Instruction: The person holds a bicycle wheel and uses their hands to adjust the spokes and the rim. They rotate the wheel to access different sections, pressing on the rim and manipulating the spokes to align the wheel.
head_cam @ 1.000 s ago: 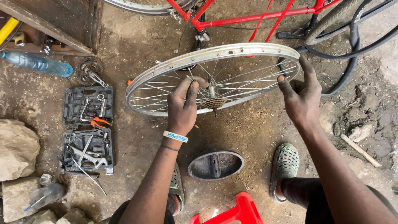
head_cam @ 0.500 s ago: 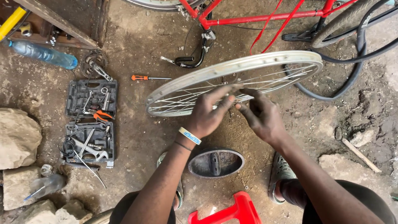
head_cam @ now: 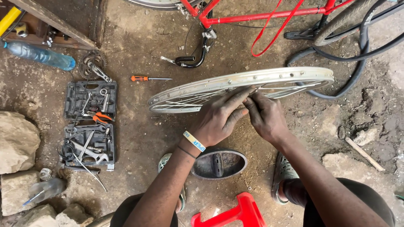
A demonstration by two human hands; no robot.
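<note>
**Wheel tipped edge-on, both hands at the rim**

Since the earlier frame the wheel rim (head_cam: 252, 82) has tilted from a broad oval to a thin sliver seen nearly edge-on, and my two hands have come together at its near edge. My left hand (head_cam: 219, 120) lies flat along the underside of the rim, fingers stretched out and pressed against the metal rather than curled round it. My right hand (head_cam: 265, 115) sits touching it, fingertips pinched together at the rim or a spoke just beneath; what they pinch is too small to make out.

I hold the wheel above the dirt floor (head_cam: 139, 38), in front of my knees, with the red bicycle frame (head_cam: 269, 17) beyond it and a loose black tyre (head_cam: 357, 46) off to the right.

I judge the wheel light but awkward: the rim is stiff, the thin spokes (head_cam: 189, 103) would bend if squeezed. The rim is the place to grip.

To my left lie the open tool case (head_cam: 90, 126), an orange-handled screwdriver (head_cam: 147, 78) and a plastic bottle (head_cam: 40, 54). A saddle (head_cam: 219, 164) lies between my sandalled feet, near a red stool (head_cam: 231, 214).
</note>
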